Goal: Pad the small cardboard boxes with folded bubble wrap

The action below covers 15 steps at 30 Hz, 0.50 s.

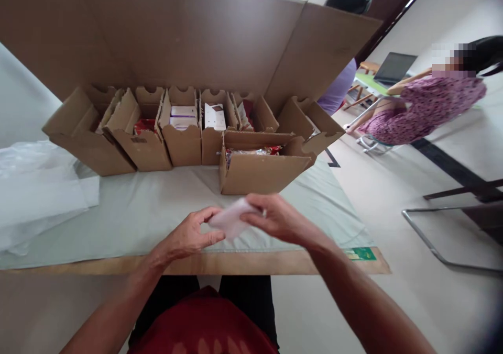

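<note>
Both my hands meet over the near edge of the table [236, 264]. My left hand [192, 234] pinches one end of a small white packet [231, 219] between thumb and fingers. My right hand [277, 219] grips the packet's other end, fingers curled over it. The packet is blurred and I cannot read it. Just beyond it stands a small open cardboard box [261, 172] with red and clear wrapped items inside.
A row of small open cardboard boxes [157, 134] stands before a large carton's raised flaps [188, 34]. A pile of white plastic bags [35, 186] lies at left. Two seated people [424, 108] and a laptop [395, 67] are at the far right; a metal chair frame [440, 233] stands nearer.
</note>
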Available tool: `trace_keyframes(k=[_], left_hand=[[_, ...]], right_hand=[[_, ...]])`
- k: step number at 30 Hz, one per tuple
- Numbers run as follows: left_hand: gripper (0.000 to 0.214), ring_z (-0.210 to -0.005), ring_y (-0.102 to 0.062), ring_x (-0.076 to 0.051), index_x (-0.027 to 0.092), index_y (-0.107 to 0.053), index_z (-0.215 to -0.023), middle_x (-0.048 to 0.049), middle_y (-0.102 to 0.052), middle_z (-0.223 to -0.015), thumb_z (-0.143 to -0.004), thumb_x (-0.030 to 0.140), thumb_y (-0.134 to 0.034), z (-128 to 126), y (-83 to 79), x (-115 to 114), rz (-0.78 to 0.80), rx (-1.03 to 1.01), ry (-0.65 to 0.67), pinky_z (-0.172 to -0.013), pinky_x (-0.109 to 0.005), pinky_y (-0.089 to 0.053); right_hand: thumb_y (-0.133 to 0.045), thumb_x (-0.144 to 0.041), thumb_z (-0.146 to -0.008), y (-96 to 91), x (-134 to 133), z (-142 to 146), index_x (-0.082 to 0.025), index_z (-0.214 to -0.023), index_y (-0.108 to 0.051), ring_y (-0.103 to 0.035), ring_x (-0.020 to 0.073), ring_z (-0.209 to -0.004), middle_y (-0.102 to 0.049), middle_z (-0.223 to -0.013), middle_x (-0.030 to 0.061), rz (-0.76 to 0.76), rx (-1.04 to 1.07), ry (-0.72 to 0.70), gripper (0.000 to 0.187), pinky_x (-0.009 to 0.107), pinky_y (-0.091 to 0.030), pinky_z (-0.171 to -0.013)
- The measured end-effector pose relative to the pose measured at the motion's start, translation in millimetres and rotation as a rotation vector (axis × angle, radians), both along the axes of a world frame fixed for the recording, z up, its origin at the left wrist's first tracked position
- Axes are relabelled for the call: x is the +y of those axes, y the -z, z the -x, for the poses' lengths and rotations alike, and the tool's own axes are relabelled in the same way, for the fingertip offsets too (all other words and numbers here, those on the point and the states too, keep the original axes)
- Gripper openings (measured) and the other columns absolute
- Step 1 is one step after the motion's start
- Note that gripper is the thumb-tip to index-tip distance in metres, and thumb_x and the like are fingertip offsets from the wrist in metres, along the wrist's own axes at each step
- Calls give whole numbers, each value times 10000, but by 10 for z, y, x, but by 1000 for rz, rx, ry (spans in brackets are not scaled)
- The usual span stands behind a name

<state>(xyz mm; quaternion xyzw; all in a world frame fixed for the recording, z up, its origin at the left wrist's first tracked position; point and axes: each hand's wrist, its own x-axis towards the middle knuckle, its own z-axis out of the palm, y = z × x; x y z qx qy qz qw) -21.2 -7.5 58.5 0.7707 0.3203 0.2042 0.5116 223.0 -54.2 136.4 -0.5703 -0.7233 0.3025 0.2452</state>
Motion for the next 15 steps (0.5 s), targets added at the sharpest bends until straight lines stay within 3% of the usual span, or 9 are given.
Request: trace_keyframes(k=[2,5,7,9,11,13,15], left_hand=[[362,-1089,-652,-251,217,-652,-1203,-95,-704,-1191,-874,366,-655,-90,-86,121,-272,-53,-101,-965,-405,-534],[415,-1343,-535,-298,199,-591,-1329,-147,-604,-1411,-924,287,-615,-335,-276,398,-730,-99,-238,-1142,-499,-421],[472,-1426,-459,-318,171,-548,-1385,-162,-557,-1473,-923,240,-611,-552,-406,604,-923,-72,-270,-1174,-522,-378],[490,-1390,-490,-329,140,-548,-1385,-172,-591,-1430,-906,211,-621,-756,-496,763,-1004,-3,-260,-1136,-519,-408],[365,-1212,-602,-309,137,-633,-1265,-152,-701,-1219,-904,181,-605,-895,-528,832,-1019,74,-209,-1044,-496,-465],[213,-1034,-642,-275,165,-706,-1084,-106,-739,-972,-925,156,-564,-941,-509,801,-1028,89,-154,-978,-484,-485],[198,-1018,-635,-271,198,-726,-979,-73,-735,-866,-938,138,-543,-909,-464,707,-1054,42,-110,-1006,-520,-463]], right_hand=[[-627,-356,-857,-308,82,-281,-207,-713,-562,-474,116,-581,-571,-651,-28,-170,4,191,217,242,-330,-531],[-654,-358,-837,-759,255,-686,-219,-675,-499,-416,112,-565,-510,-613,-34,-498,-163,560,263,256,-301,-528],[-665,-308,-825,-940,382,-862,-234,-634,-409,-345,102,-547,-419,-574,-53,-568,-360,673,329,270,-266,-542],[-663,-279,-823,-982,499,-952,-241,-618,-347,-299,102,-542,-360,-559,-60,-504,-563,678,379,287,-242,-563],[-651,-300,-827,-914,594,-987,-243,-623,-348,-315,121,-550,-373,-556,-45,-406,-742,663,370,303,-223,-585],[-625,-354,-833,-803,653,-1006,-243,-639,-392,-367,147,-562,-425,-565,-21,-347,-880,665,323,310,-202,-597],[-584,-404,-849,-726,662,-1024,-244,-652,-429,-411,168,-564,-455,-565,-3,-321,-955,652,298,310,-188,-597]])
